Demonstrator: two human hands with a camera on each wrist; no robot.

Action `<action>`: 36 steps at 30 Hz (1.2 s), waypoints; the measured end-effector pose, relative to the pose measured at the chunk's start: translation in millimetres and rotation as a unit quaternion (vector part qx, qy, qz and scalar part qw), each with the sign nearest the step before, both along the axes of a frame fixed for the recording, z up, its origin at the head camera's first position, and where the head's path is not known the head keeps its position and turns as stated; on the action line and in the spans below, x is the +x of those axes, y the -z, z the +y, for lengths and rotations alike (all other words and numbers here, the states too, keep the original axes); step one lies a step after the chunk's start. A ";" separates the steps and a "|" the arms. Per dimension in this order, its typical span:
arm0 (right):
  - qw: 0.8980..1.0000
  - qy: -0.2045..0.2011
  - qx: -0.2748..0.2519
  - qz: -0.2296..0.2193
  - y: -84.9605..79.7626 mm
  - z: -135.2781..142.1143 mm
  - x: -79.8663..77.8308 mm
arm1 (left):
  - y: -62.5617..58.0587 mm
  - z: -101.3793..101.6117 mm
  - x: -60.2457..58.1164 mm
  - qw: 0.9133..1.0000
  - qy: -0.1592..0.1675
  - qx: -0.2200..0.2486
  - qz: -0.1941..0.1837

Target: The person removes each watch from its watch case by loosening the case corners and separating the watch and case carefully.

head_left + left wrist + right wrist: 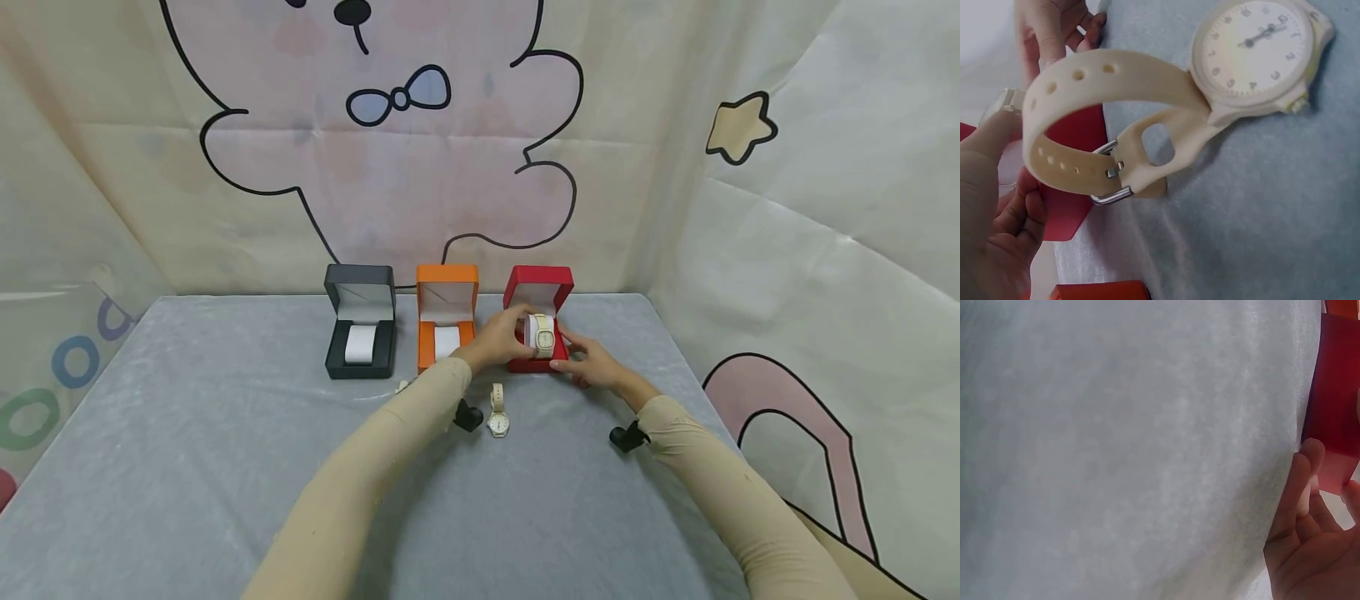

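Note:
A cream watch [544,338] wrapped round a white cushion sits at the opened red watch box [536,365]. My left hand [498,340] holds this cushion from its left side, thumb in front; the left wrist view shows the thumb [985,147] over it beside the red box. From the right, my right hand [592,363] grips the side of the red box, its fingertips [1314,450] against the lower edge. A second cream watch [498,412] with a round dial lies in front of the box, its buckled strap [1110,81] large in the left wrist view.
To the left stand an opened orange watch box [426,343] and an opened dark grey one [384,354], each with a white cushion. A small pale item [402,386] shows partly behind my left sleeve. A grey cloth [225,417] covers the table.

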State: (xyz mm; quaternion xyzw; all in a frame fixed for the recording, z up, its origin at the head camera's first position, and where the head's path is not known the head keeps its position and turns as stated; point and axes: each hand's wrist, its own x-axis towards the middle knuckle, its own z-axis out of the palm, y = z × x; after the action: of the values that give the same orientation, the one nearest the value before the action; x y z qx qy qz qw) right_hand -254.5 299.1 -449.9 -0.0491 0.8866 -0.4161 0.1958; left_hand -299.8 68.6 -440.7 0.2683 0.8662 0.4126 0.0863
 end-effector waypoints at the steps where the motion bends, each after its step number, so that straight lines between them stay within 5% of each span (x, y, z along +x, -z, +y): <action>1: 1.000 0.001 0.001 -0.001 0.1 -0.2 0.1 | 0.3 -0.4 -0.4 1.000 -0.005 0.012 -0.009; 9: 1.000 0.004 -0.004 -0.003 1.4 -0.5 -0.7 | -5.1 -3.8 1.6 0.997 -0.039 0.044 -0.056; 19: 1.000 -0.001 0.005 0.000 1.6 0.6 -1.9 | -16.3 -18.5 8.3 0.995 -0.016 0.075 -0.059; 28: 1.000 0.000 0.000 -0.002 -1.3 1.0 -4.2 | -30.2 -26.1 18.0 0.993 -0.031 0.086 -0.080; 36: 1.000 0.002 0.015 -0.002 2.6 -1.1 -4.1 | -24.9 -29.7 23.5 0.993 -0.028 0.088 -0.075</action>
State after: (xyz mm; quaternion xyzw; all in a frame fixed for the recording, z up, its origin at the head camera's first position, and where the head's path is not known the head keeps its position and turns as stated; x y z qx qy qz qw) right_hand -258.6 298.1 -452.5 -0.0442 0.8925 -0.4032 0.1973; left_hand -276.4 38.9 -415.8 0.2186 0.8250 0.5081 0.1160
